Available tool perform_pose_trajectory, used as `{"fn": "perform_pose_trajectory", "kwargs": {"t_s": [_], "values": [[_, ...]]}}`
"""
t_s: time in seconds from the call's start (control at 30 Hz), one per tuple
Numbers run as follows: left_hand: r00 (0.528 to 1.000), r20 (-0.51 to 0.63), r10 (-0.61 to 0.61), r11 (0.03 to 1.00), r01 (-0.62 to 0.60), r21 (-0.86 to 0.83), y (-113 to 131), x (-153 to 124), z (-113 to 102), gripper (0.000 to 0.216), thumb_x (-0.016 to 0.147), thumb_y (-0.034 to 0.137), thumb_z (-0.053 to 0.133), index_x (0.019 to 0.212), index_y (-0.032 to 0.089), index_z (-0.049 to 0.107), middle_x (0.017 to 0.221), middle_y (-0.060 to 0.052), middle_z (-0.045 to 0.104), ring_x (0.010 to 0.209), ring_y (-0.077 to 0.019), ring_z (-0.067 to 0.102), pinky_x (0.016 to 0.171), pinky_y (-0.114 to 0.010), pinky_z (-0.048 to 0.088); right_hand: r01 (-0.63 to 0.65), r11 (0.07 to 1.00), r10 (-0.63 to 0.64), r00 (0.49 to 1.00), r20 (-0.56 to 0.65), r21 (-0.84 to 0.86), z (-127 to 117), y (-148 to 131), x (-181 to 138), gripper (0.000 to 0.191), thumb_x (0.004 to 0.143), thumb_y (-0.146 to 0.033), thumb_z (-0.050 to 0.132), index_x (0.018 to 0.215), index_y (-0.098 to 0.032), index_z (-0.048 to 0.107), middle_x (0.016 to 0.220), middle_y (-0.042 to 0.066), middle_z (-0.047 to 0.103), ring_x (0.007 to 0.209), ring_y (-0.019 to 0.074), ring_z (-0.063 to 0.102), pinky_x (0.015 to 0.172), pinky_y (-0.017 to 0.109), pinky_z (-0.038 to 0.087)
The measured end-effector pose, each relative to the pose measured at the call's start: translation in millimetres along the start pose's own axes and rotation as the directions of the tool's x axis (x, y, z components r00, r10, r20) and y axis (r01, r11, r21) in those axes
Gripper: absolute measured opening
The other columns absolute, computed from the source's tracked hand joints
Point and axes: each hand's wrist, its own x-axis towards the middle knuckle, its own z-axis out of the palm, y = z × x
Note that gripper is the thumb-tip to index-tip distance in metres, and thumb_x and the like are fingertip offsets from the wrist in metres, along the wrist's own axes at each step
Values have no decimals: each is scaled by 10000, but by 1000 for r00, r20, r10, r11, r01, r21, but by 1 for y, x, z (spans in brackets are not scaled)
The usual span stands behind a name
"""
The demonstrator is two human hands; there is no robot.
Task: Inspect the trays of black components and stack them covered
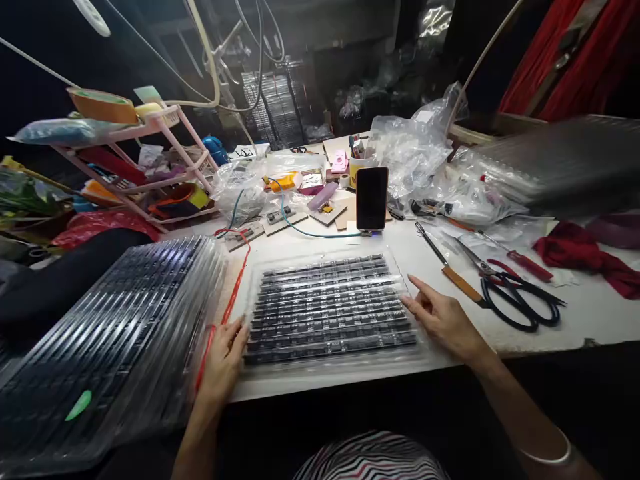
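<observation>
Tray (330, 367) flat, seemingly steadied from both sides: left hand (224, 360) at left edge, grip unclear; right hand (447, 325) opposite, fingers parted

Black strips (333, 312), flecked with white, stripe the clear rectangular plastic tray (330, 366). The stack of clear plastic trays (115, 310) repeats that dark striping — with one bright green oval patch (79, 405). A thin ribbon (233, 298) is red; the flat worktable (407, 250), white; the striped fabric (373, 460), wavy black, white and pink.
</observation>
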Motion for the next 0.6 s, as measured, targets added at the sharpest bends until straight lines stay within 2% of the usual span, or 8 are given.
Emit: {"fn": "perform_pose_trajectory", "kwargs": {"t_s": [0.07, 0.13, 0.23, 0.37, 0.5, 0.6], "values": [[999, 16, 52, 995, -53, 87, -7, 2, 3, 654, 730, 631, 526, 1139, 135, 644, 1026, -101, 600, 1021, -273, 563, 960, -437, 429, 35, 978, -30, 999, 28, -203, 2, 9, -3, 683, 857, -632, 415, 1298, -126, 539, 609, 3, 572, 567, 169, 550, 594, 323, 446], [998, 5, 70, 991, -70, 117, -11, 2, 3, 681, 767, 615, 481, 1223, 121, 588, 1091, -118, 580, 1049, -273, 558, 972, -442, 426, 62, 954, -44, 997, 66, -295, 4, 13, -3, 669, 880, -633, 359, 1298, -143, 539, 643, 14, 598, 609, 189, 577, 623, 335, 442], [989, 13, 148, 974, -148, 170, -12, 6, 2, 653, 806, 567, 446, 1265, 116, 553, 1203, -137, 554, 1148, -269, 516, 1029, -434, 389, 88, 925, -91, 996, 8, -369, 6, 15, 5, 678, 887, -635, 332, 1306, -138, 524, 776, 50, 632, 690, 206, 595, 644, 344, 448], [959, 108, 261, 933, -280, 228, -9, 22, 7, 560, 865, 470, 399, 1275, 114, 538, 1314, -147, 518, 1257, -256, 444, 1094, -438, 312, 169, 903, -186, 983, -4, -394, 10, 18, 30, 629, 900, -599, 323, 1265, -142, 555, 863, 73, 630, 720, 205, 597, 659, 348, 463], [944, 182, 277, 909, -318, 268, -3, 38, 14, 501, 898, 406, 377, 1305, 147, 511, 1325, -127, 534, 1245, -228, 469, 1079, -419, 331, 182, 873, -194, 981, 19, -452, 12, 18, 49, 555, 909, -534, 328, 1238, -156, 568, 823, 63, 636, 709, 211, 605, 641, 356, 479], [943, 205, 260, 892, -316, 324, 5, 36, 19, 476, 920, 375, 370, 1327, 164, 494, 1342, -112, 535, 1260, -229, 449, 1085, -429, 311, 175, 807, -200, 980, 19, -565, 13, 14, 49, 520, 924, -462, 309, 1310, -183, 517, 977, 102, 632, 729, 226, 615, 586, 362, 487]]}}
